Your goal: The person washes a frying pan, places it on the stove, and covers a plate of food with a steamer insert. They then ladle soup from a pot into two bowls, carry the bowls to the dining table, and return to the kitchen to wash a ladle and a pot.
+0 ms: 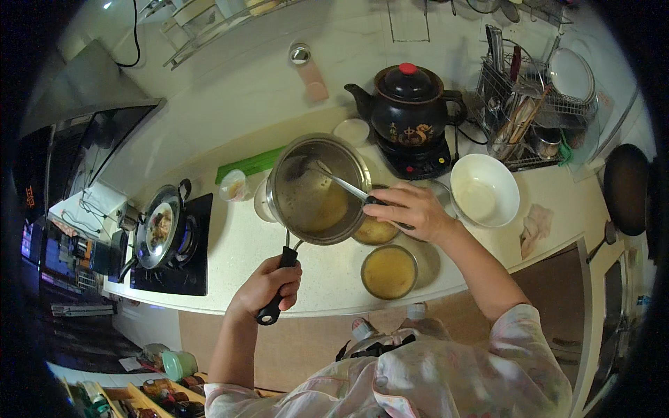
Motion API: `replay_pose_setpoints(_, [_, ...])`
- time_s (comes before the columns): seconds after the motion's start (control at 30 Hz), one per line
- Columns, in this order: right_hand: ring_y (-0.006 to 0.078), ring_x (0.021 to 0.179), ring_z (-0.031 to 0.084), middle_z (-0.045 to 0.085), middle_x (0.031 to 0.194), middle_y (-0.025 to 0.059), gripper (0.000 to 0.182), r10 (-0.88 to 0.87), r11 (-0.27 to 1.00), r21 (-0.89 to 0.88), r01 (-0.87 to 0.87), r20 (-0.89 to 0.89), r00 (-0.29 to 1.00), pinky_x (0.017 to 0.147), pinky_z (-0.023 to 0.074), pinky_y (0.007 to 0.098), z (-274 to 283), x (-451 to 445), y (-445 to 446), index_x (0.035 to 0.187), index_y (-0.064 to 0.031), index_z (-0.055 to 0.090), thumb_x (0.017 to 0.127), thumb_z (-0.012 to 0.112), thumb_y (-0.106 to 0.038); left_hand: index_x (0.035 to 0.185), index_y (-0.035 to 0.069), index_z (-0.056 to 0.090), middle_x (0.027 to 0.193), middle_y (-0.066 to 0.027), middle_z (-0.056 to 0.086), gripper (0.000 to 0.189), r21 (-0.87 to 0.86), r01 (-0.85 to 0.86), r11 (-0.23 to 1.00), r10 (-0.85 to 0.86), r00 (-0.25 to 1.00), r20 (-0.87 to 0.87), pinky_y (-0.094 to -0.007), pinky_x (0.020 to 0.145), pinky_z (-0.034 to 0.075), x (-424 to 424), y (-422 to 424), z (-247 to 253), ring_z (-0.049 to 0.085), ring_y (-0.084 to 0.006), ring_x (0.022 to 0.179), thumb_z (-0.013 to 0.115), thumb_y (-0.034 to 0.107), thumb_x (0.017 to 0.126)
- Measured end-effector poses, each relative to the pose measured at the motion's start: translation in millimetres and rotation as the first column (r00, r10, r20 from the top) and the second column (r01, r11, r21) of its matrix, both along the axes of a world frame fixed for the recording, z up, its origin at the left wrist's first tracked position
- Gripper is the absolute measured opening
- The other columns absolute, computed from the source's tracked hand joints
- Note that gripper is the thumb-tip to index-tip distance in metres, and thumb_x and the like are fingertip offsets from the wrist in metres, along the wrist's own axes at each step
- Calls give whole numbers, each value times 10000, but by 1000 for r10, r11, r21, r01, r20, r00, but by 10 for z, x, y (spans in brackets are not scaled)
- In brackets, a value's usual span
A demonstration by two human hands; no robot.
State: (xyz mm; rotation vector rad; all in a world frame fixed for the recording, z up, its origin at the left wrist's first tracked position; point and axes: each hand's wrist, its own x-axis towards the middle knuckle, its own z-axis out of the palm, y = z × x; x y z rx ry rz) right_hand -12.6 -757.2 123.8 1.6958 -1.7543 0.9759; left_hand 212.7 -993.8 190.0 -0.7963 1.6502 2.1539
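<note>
My left hand (272, 285) grips the black handle of a steel saucepan (360, 162), which is held raised and tilted above the counter. Yellow liquid or batter lies in its lower right part. In my right hand (410, 211) is a metal utensil (342, 183) with a black handle; its head dips into the pan, its exact shape unclear. Partly under the pan's rim stands a round container of yellow content (375, 232). A second round container with yellow content (389, 273) sits nearer the counter's front edge. A white bowl (483, 190) stands to the right of my right hand.
A black ceramic kettle (410, 117) stands on an electric base behind. At left, a lidded wok (161, 227) sits on a gas hob (196, 266). A wire dish rack (564, 107) holds plates and utensils at back right. A cloth (537, 230) lies near the right edge.
</note>
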Motion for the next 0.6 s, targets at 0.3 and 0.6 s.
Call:
replay_pose_setpoints(0.3, [231, 804, 622, 645, 1052, 48, 385, 90, 996, -25, -87, 206, 974, 657, 536, 319, -46, 233, 157, 1101, -174, 690, 729, 762, -106, 901, 27, 461, 585, -6, 398, 100, -10, 26, 1000, -26, 1000, -4, -265, 381, 331, -67, -9, -63, 394, -123, 409, 548, 67, 872])
replay_pose_setpoints(0.6, [238, 849, 630, 648, 1058, 52, 337, 220, 968, 47, -245, 298, 929, 711, 539, 335, -6, 156, 250, 1090, -186, 697, 760, 743, -128, 892, 28, 457, 580, -3, 404, 105, -87, 64, 994, -65, 998, -6, -263, 381, 339, -105, 24, -55, 411, -115, 409, 552, 67, 870])
